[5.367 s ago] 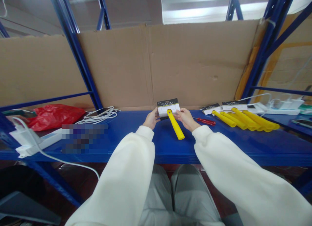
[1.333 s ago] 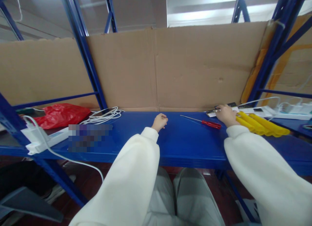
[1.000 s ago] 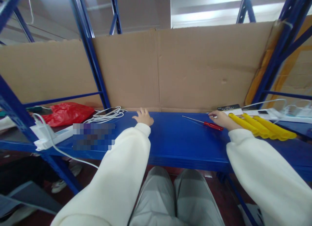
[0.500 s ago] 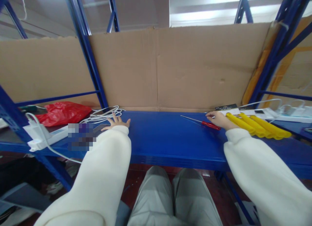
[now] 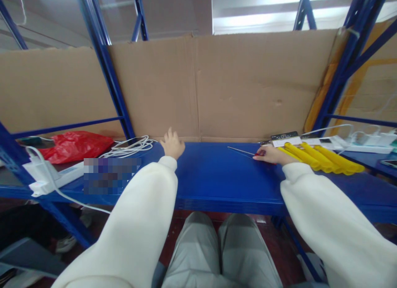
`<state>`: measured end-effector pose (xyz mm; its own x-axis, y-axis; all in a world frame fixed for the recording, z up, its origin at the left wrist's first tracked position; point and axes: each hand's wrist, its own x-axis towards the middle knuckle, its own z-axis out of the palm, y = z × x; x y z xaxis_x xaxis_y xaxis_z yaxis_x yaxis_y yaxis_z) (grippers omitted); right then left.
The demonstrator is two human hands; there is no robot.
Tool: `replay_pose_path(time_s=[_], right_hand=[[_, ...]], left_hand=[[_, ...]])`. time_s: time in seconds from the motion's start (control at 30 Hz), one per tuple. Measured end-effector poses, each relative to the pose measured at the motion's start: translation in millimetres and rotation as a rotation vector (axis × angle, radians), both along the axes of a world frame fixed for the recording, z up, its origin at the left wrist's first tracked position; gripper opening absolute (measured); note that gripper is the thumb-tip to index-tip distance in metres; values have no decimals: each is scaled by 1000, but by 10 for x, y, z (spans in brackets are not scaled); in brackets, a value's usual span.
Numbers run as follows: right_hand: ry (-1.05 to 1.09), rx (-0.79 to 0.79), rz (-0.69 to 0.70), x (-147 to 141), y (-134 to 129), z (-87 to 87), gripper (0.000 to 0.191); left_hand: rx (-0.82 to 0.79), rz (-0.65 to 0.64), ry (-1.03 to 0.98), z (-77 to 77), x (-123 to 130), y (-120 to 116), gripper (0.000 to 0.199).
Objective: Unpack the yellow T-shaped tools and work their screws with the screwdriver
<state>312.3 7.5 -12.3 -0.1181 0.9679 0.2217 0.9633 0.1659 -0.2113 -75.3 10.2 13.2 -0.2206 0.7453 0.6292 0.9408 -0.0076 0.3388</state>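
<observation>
Head view: the screwdriver [image 5: 241, 150] is at the bench [image 5: 217, 180], shaft pointing left, its handle mostly covered by the right hand [image 5: 268, 154], whose fingers are closed on it; whether it is lifted I cannot tell. Half a second ago that hand was just behind the handle, by the cards [image 5: 285, 141], so the screwdriver now seems to be what is handled. The left hand [image 5: 172, 145], back from the white cable [image 5: 134, 147], is spread, apparently holding nothing. Yellow tubes [image 5: 321, 157] lie beside the right hand. Far left, the red bag [image 5: 81, 146] hides any contents.
</observation>
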Motion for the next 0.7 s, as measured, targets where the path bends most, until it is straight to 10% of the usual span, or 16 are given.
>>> replay_pose_path(time_s=[0.23,0.7], right_hand=[[-68,-77,-120,-15,-33,9,15],[-33,79,-310,534,79,-169,22]], left_hand=[[41,-154,-495,-91,746,111,32],[-131,-332,-435,-348,659,179,30]])
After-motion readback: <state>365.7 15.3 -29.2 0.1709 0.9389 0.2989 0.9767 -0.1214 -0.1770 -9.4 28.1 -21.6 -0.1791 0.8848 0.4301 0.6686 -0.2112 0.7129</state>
